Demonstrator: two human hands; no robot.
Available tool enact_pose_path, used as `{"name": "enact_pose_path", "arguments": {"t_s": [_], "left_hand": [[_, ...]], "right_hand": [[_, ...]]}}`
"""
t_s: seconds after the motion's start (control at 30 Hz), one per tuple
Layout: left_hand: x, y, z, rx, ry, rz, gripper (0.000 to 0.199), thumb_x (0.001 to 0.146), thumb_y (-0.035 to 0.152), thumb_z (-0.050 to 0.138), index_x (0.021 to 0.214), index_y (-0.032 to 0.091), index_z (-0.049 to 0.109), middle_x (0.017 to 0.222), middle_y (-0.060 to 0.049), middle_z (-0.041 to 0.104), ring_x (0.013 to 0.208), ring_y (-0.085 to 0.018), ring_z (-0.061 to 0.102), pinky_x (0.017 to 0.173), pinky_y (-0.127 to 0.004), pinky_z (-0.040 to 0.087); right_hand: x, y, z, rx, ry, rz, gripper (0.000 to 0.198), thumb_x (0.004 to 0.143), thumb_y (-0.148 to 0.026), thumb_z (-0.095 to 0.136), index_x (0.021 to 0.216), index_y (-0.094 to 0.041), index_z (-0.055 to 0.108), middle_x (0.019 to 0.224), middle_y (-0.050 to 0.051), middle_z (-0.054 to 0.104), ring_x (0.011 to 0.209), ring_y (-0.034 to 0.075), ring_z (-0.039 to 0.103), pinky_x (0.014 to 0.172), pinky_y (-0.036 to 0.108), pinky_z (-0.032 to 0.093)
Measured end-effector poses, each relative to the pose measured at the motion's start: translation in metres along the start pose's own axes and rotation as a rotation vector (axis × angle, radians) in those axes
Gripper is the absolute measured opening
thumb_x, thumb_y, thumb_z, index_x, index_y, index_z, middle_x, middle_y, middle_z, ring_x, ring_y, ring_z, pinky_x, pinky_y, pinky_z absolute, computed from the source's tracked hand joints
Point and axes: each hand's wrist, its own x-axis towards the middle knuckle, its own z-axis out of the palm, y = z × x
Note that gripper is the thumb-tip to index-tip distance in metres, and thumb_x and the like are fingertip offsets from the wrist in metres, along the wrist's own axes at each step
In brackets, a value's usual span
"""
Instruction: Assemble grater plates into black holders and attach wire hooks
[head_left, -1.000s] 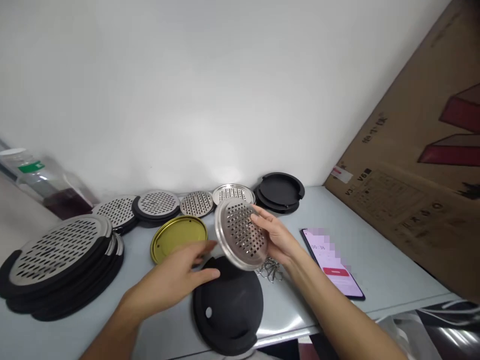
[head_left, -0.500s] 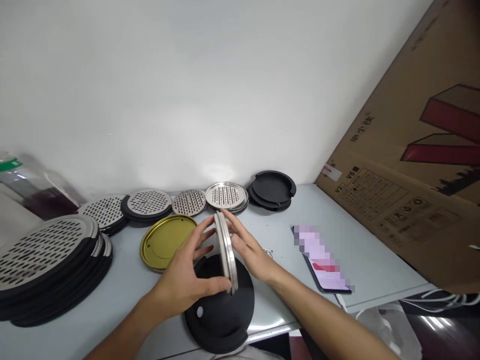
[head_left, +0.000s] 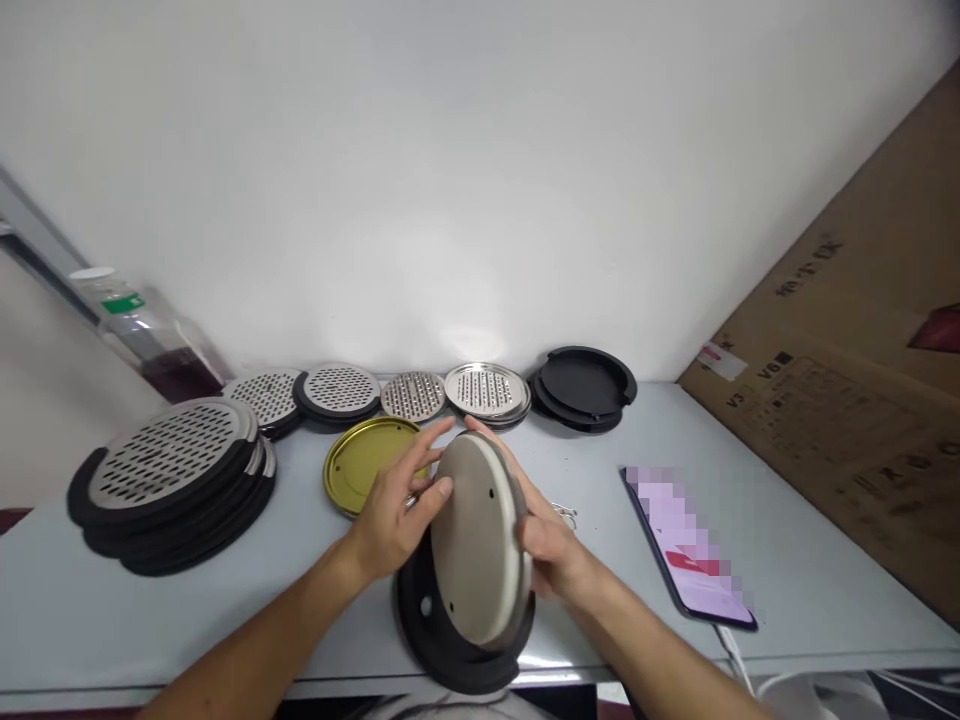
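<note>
Pale grey counter [head_left: 795, 540] before a white wall [head_left: 480, 200]. Near the front edge, a whitish disc [head_left: 472, 540] with small dark holes stands steeply tilted over a round black holder [head_left: 450, 668]; whether the two touch cannot be told. The right hand [head_left: 553, 548] is clamped on the disc's right rim, thumb at the edge and fingers behind. The left hand [head_left: 394, 520] has its fingers spread apart at the disc's left side; contact is unclear. Behind it lies a gold lid [head_left: 360, 465]. At left, a stack of perforated discs [head_left: 172, 455]; at right, a phone [head_left: 682, 560] and a cardboard box [head_left: 847, 400].
</note>
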Motion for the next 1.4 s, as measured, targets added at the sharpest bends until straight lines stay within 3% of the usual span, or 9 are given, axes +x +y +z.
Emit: {"name": "enact_pose_path", "arguments": {"t_s": [0.1, 0.23, 0.5, 0.67, 0.8, 1.03, 1.2, 1.33, 1.4], "left_hand": [[-0.001, 0.007, 0.004, 0.116, 0.046, 0.107, 0.043, 0.099, 0.031, 0.044, 0.141, 0.026, 0.048, 0.153, -0.007, 0.040, 0.143, -0.029, 0.033, 0.116, -0.044, 0.032], [-0.005, 0.016, 0.012, 0.161, -0.038, 0.181, 0.056, 0.093, 0.037, 0.055, 0.146, 0.029, 0.041, 0.160, -0.005, 0.027, 0.147, -0.032, 0.022, 0.120, -0.049, 0.020], [-0.007, 0.002, 0.014, 0.057, -0.136, 0.130, 0.076, 0.087, 0.036, 0.063, 0.153, 0.034, 0.026, 0.163, -0.005, 0.017, 0.148, -0.034, 0.019, 0.119, -0.050, 0.023], [-0.005, -0.002, 0.014, 0.032, -0.128, 0.196, 0.082, 0.081, 0.033, 0.066, 0.152, 0.032, 0.026, 0.162, -0.007, 0.019, 0.145, -0.037, 0.025, 0.112, -0.048, 0.037], [-0.004, -0.004, 0.013, -0.072, -0.104, 0.209, 0.068, 0.085, 0.036, 0.057, 0.149, 0.029, 0.035, 0.159, -0.006, 0.027, 0.143, -0.036, 0.029, 0.110, -0.045, 0.039], [0.020, -0.003, -0.009, -0.818, 0.359, -0.233, 0.051, 0.093, 0.043, 0.044, 0.138, 0.020, 0.050, 0.133, -0.007, 0.062, 0.128, -0.029, 0.053, 0.106, -0.042, 0.045], [0.035, 0.000, -0.031, -1.099, 0.405, -0.545, 0.035, 0.090, 0.035, 0.057, 0.114, 0.012, 0.066, 0.114, -0.011, 0.071, 0.105, -0.029, 0.068, 0.088, -0.042, 0.058], [0.038, -0.003, -0.048, -1.081, 0.635, -0.549, 0.022, 0.082, 0.006, 0.054, 0.100, 0.009, 0.067, 0.087, -0.009, 0.074, 0.074, -0.017, 0.071, 0.061, -0.023, 0.060], [0.040, -0.005, -0.057, -1.064, 0.757, -0.475, 0.020, 0.081, 0.002, 0.053, 0.094, 0.009, 0.066, 0.080, -0.005, 0.072, 0.066, -0.012, 0.069, 0.055, -0.017, 0.057]], "right_hand": [[0.003, 0.004, -0.001, 0.007, 0.099, -0.016, 0.087, 0.070, -0.055, 0.077, 0.146, -0.037, 0.038, 0.145, 0.004, 0.048, 0.129, 0.032, 0.049, 0.106, 0.046, 0.039], [0.007, -0.002, -0.018, -0.115, 0.191, -0.003, 0.082, 0.077, -0.048, 0.073, 0.148, -0.038, 0.034, 0.144, 0.005, 0.048, 0.131, 0.030, 0.046, 0.108, 0.046, 0.037], [0.004, -0.006, -0.021, -0.368, 0.207, -0.038, 0.087, 0.076, -0.042, 0.077, 0.150, -0.039, 0.031, 0.153, 0.005, 0.035, 0.142, 0.031, 0.030, 0.110, 0.047, 0.034], [0.005, -0.003, -0.017, -0.354, 0.176, -0.047, 0.087, 0.077, -0.042, 0.077, 0.151, -0.035, 0.031, 0.150, 0.007, 0.041, 0.138, 0.031, 0.037, 0.110, 0.049, 0.034], [0.006, -0.002, -0.016, -0.221, 0.192, -0.046, 0.078, 0.078, -0.043, 0.074, 0.147, -0.035, 0.037, 0.146, 0.005, 0.048, 0.132, 0.030, 0.046, 0.109, 0.047, 0.037], [0.010, -0.017, -0.026, 0.076, 0.337, 0.015, 0.050, 0.081, -0.062, 0.058, 0.117, -0.027, 0.065, 0.117, 0.007, 0.069, 0.114, 0.033, 0.062, 0.094, 0.048, 0.051], [0.011, -0.029, -0.042, 0.249, 0.400, 0.030, 0.062, 0.081, -0.076, 0.045, 0.104, -0.024, 0.068, 0.101, 0.010, 0.073, 0.103, 0.033, 0.066, 0.080, 0.049, 0.057], [0.014, -0.024, -0.053, 0.253, 0.453, 0.147, 0.035, 0.082, -0.052, 0.064, 0.099, -0.021, 0.066, 0.081, 0.006, 0.073, 0.071, 0.023, 0.071, 0.055, 0.033, 0.059], [0.017, -0.014, -0.056, 0.198, 0.522, 0.234, 0.017, 0.080, -0.034, 0.070, 0.088, -0.020, 0.065, 0.065, 0.001, 0.069, 0.047, 0.014, 0.063, 0.038, 0.021, 0.051]]}}
